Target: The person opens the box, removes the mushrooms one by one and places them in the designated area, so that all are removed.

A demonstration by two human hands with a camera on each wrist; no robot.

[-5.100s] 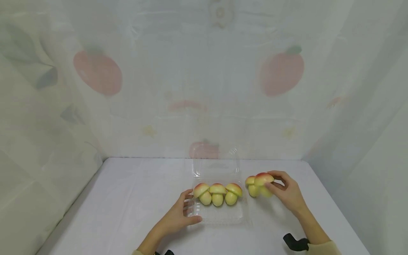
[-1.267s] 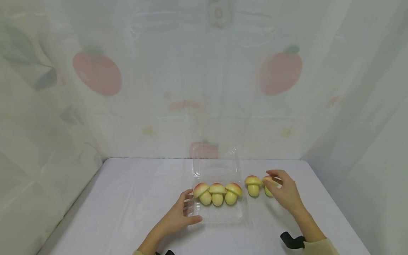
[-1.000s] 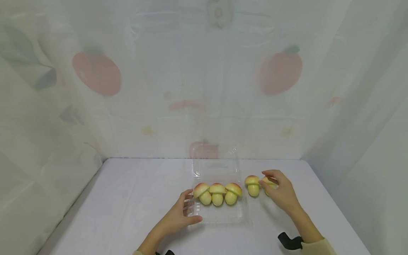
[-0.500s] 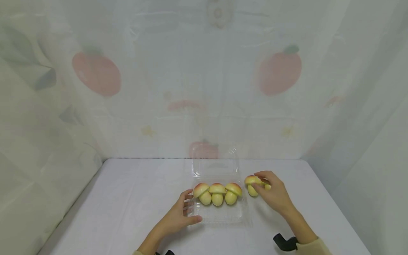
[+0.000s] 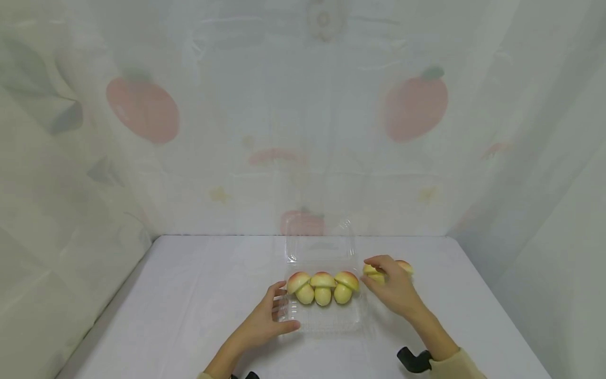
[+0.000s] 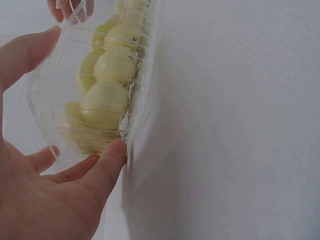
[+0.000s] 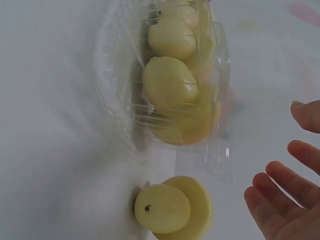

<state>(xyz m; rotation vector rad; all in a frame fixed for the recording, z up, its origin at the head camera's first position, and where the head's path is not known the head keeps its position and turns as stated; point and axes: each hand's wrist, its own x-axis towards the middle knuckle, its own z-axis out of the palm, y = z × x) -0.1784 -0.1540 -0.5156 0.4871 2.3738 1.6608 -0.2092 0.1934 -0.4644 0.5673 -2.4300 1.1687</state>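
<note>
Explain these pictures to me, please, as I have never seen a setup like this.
There is no machine here; a person works bare-handed. The wide picture comes from a camera worn on the head; the closer two come from one on each wrist. On the white table stands an open clear box with three mushroom-shaped pieces in it; two more pieces lie to its right. The left hand touches the box's side. The right hand is by the two outside pieces, fingers apart, apparently holding nothing.

The person wears a beige fabric sleeve on the right arm, with a smooth black bent wrist-worn piece; a beige cuff edges the left.
</note>
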